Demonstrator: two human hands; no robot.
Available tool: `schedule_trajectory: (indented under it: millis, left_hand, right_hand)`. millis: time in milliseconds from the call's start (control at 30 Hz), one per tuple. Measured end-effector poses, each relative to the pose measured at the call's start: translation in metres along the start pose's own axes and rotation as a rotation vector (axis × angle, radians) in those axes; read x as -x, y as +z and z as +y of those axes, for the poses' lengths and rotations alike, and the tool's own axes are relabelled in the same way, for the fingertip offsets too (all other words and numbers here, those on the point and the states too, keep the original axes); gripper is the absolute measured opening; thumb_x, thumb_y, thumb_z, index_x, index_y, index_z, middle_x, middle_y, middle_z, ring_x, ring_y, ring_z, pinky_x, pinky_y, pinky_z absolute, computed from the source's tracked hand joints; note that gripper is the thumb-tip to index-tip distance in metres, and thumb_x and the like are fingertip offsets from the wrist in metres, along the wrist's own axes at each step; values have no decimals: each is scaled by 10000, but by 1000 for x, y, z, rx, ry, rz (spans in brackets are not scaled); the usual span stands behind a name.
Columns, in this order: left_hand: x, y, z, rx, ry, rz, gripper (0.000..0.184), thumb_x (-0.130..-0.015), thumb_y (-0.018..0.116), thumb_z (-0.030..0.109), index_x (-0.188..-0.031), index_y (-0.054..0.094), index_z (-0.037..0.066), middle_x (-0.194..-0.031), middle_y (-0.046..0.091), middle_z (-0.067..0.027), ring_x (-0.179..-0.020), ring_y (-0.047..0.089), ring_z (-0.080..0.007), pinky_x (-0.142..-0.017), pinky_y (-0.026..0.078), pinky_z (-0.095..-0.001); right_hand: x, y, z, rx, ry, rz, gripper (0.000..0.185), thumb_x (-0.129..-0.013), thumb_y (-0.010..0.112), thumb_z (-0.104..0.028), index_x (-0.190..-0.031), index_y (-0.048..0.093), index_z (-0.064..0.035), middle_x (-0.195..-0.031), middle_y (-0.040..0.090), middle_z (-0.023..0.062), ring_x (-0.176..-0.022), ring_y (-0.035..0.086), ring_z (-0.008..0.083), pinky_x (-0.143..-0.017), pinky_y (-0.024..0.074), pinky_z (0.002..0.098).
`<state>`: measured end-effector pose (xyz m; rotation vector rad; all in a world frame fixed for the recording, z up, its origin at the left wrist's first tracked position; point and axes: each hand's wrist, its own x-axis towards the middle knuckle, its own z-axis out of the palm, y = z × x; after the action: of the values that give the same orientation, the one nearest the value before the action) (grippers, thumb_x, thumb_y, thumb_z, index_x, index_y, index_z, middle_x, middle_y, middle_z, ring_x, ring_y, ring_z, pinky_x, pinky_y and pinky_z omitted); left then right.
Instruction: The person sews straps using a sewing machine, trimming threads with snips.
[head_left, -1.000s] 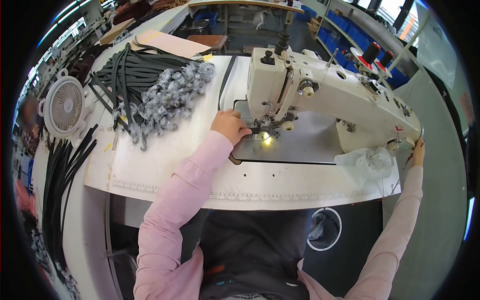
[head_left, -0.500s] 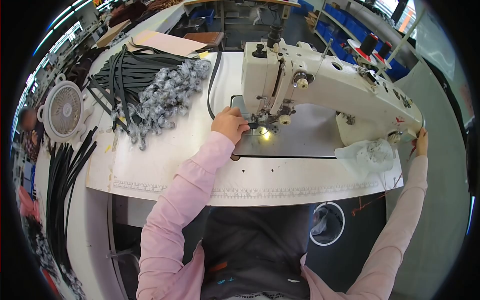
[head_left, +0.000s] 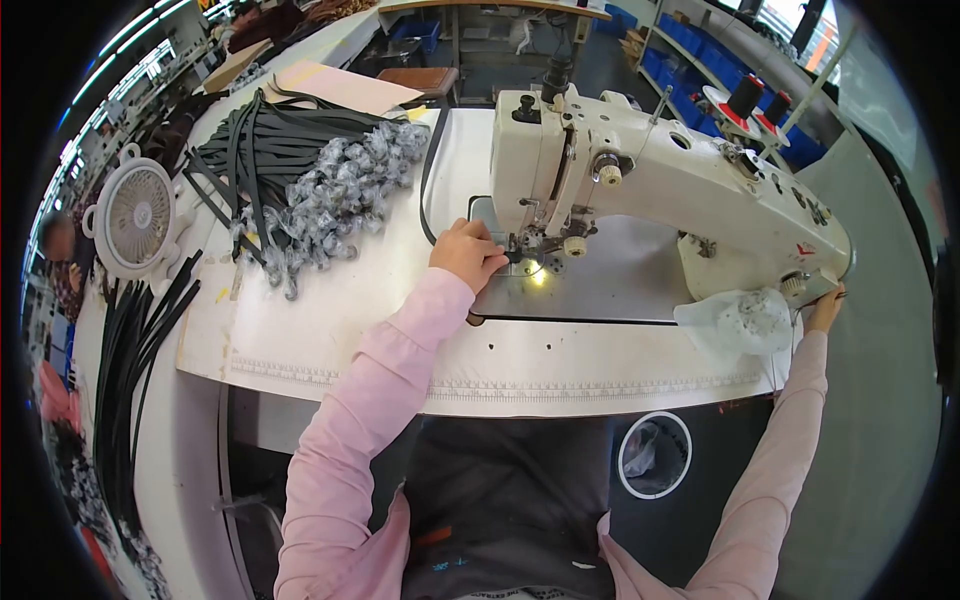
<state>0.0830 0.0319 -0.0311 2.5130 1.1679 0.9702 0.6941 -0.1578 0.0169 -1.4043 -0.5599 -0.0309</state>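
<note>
A white sewing machine stands on the table, its lamp lighting the metal bed by the needle. My left hand is closed on a black strap, pinching its end beside the presser foot. Behind the hand, the strap curves away over the tabletop. At the machine's right end, my right hand has its fingers against the handwheel, partly hidden there. Close by lies a translucent plastic bag with small dark bits.
Left on the table lies a pile of black straps with plastic-wrapped ends. A white fan and more straps are further left. Thread cones stand behind the machine. A white-rimmed bin is below the table edge.
My right hand has shifted down and toward me along the machine's right end. My left hand stays at the needle with the strap. The whole view has shifted slightly.
</note>
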Motion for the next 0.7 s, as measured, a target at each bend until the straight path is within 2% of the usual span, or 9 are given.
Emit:
schedule_trajectory:
  millis: [33, 133, 233, 333, 533, 667, 700]
  left_hand:
    - [-1, 1, -1, 4, 7, 10, 77, -660, 701, 173, -721, 703, 126, -752, 563, -6, -802, 514, -208, -692, 431, -343]
    - [1, 2, -2, 10, 22, 19, 75, -657, 703, 175, -711, 703, 122, -750, 566, -9, -797, 517, -210, -694, 434, -344]
    - [0, 2, -3, 7, 22, 11, 76, -657, 703, 177, -707, 704, 120, -748, 569, -13, -792, 520, -213, -697, 437, -344]
    - [-2, 2, -3, 5, 25, 2, 80, -658, 702, 180, -711, 706, 121, -749, 571, -15, -790, 521, -213, -699, 438, -344]
    - [-3, 2, -3, 6, 7, 13, 87, -663, 697, 184, -728, 708, 126, -756, 566, -13, -807, 511, -207, -714, 427, -338]
    - [-2, 1, -1, -31, 33, 30, 101, -668, 698, 172, -746, 707, 110, -746, 567, -26, -786, 517, -211, -692, 442, -335]
    - [-3, 0, 0, -50, 45, 40, 106, -668, 700, 165, -752, 706, 100, -739, 569, -33, -771, 523, -214, -679, 452, -334]
  right_hand:
    - [-2, 0, -5, 1, 25, 11, 357, -928, 399, -369, -1087, 469, -57, -1027, 515, 53, -905, 493, 139, -765, 417, 269]
    - [-14, 5, -33, 187, -163, 37, 396, -912, 432, -388, -1110, 474, -47, -981, 541, 45, -868, 519, 147, -730, 433, 270]
    - [-74, -13, -31, 436, -115, -92, 400, -909, 434, -380, -1104, 497, -37, -964, 557, 62, -866, 522, 150, -743, 431, 271]
    - [-45, -3, -44, 266, 72, -32, 417, -913, 414, -391, -1100, 514, -31, -960, 573, 63, -870, 527, 154, -762, 427, 276]
    - [-3, -9, 10, 146, 19, -12, 448, -930, 383, -385, -1149, 490, -10, -1044, 558, 80, -960, 521, 174, -829, 408, 297]
    - [-26, 0, -29, 102, -73, -6, 441, -930, 395, -370, -1150, 484, 1, -1071, 551, 91, -970, 518, 183, -845, 406, 291]
    - [-37, -1, -30, 199, -42, -19, 442, -930, 398, -368, -1152, 481, 4, -1075, 549, 97, -970, 518, 184, -844, 408, 292]
